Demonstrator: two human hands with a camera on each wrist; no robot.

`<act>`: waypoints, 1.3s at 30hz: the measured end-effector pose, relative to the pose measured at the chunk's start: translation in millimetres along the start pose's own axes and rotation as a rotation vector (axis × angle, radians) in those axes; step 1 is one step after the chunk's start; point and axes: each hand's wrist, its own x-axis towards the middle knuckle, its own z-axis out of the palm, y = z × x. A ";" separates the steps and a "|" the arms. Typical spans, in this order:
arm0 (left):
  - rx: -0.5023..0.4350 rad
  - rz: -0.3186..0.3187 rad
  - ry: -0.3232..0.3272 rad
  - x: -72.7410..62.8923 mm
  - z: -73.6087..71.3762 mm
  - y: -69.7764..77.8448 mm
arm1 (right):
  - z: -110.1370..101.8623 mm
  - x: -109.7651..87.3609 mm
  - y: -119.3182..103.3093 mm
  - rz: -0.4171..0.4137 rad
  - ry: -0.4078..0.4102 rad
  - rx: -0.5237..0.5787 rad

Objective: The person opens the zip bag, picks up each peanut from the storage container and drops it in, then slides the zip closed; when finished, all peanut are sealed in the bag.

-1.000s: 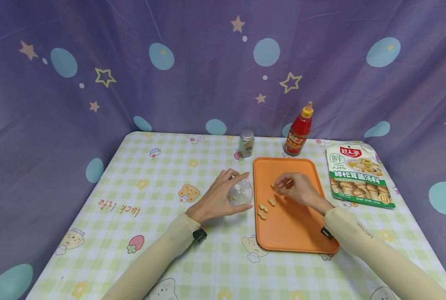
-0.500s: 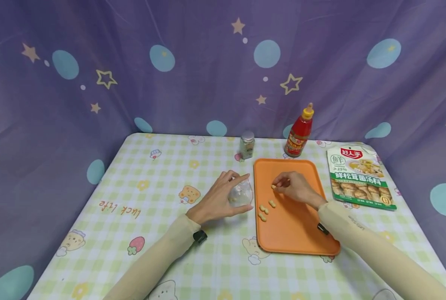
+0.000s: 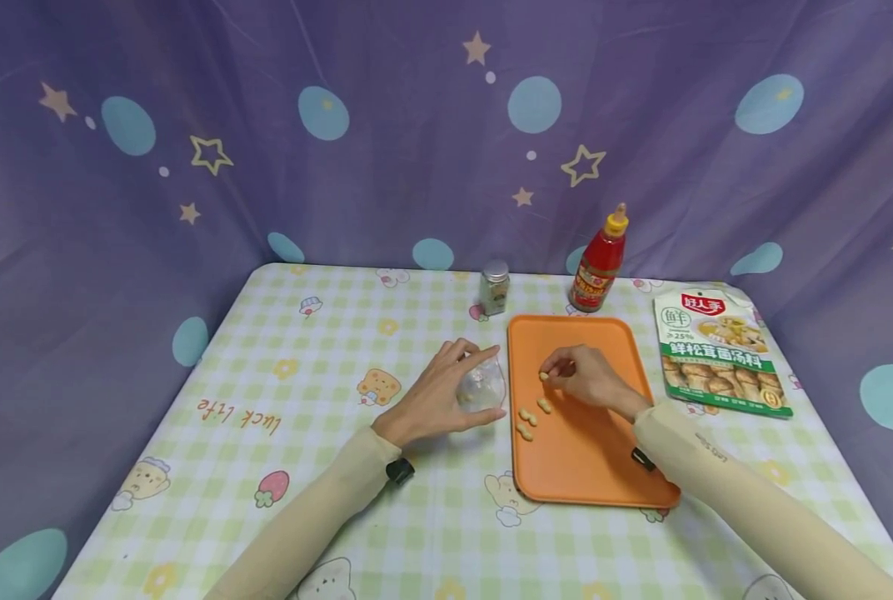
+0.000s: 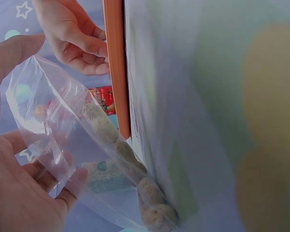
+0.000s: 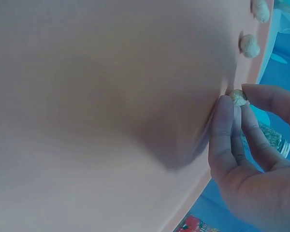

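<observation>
My left hand (image 3: pixel 431 396) holds a clear plastic bag (image 4: pixel 46 104) just left of the orange tray (image 3: pixel 589 467), thumb and fingers spread around its mouth. Several peanuts (image 4: pixel 104 126) lie along the bottom of the bag in the left wrist view. Over the tray, my right hand (image 3: pixel 592 377) pinches one peanut (image 5: pixel 238 98) between thumb and fingertips, close to the tray surface. Three more peanuts (image 3: pixel 527 416) rest near the tray's left side, in front of the right hand's fingers.
Behind the tray stand a small spice jar (image 3: pixel 495 288) with a grey lid and a red sauce bottle (image 3: pixel 598 267) with a yellow cap. A green and white mushroom soup pouch (image 3: pixel 720 354) lies to its right. A checked cloth (image 3: pixel 296 492) covers the table.
My right hand has shifted slightly left over the tray, with the peanut now showing at its fingertips. The left hand and the bag have stayed in place.
</observation>
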 end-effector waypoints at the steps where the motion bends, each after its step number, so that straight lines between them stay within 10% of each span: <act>1: -0.002 -0.001 -0.001 -0.1 -0.1 0.1 | 0.2 -0.7 -0.5 -0.007 0.001 0.003; 39: -0.033 0.023 -0.016 -0.9 0.6 1.1 | 17.3 -15.6 -76.8 -0.184 -0.018 0.133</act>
